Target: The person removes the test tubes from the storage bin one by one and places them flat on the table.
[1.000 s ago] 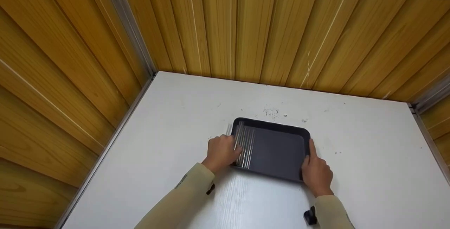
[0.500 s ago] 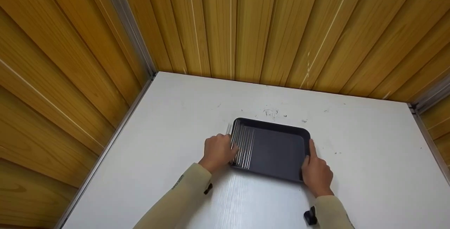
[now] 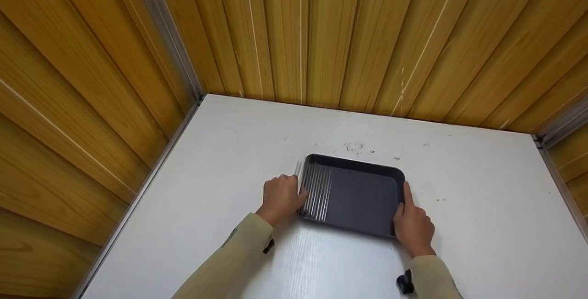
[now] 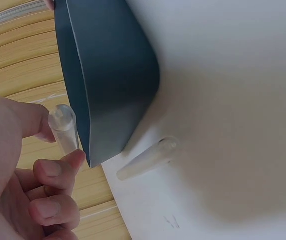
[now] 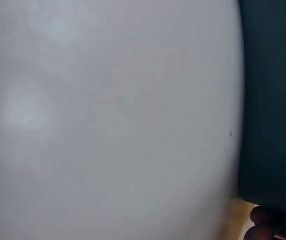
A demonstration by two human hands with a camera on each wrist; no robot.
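A dark rectangular tray (image 3: 365, 200) rests on the white table, its left part holding a row of several clear tubes (image 3: 324, 193). At its left rim, my left hand (image 3: 281, 198) pinches one more clear tube (image 4: 64, 131) between thumb and fingers, just outside the tray wall in the left wrist view. Another clear tube (image 4: 148, 159) lies on the table beside the tray, partly hidden behind the left hand in the head view. My right hand (image 3: 415, 228) grips the tray's right edge, thumb on the rim and index finger stretched along the side.
The white table (image 3: 487, 225) extends around the tray on all sides. Wood-patterned panels (image 3: 330, 37) rise behind it and to the left, joined by a metal post (image 3: 170, 28). Black straps with small devices (image 3: 405, 283) sit at the wrists.
My left hand has slid a little leftward, taking the pinched tube from over the tubes in the tray to the left rim. The right hand and tray have stayed nearly still.
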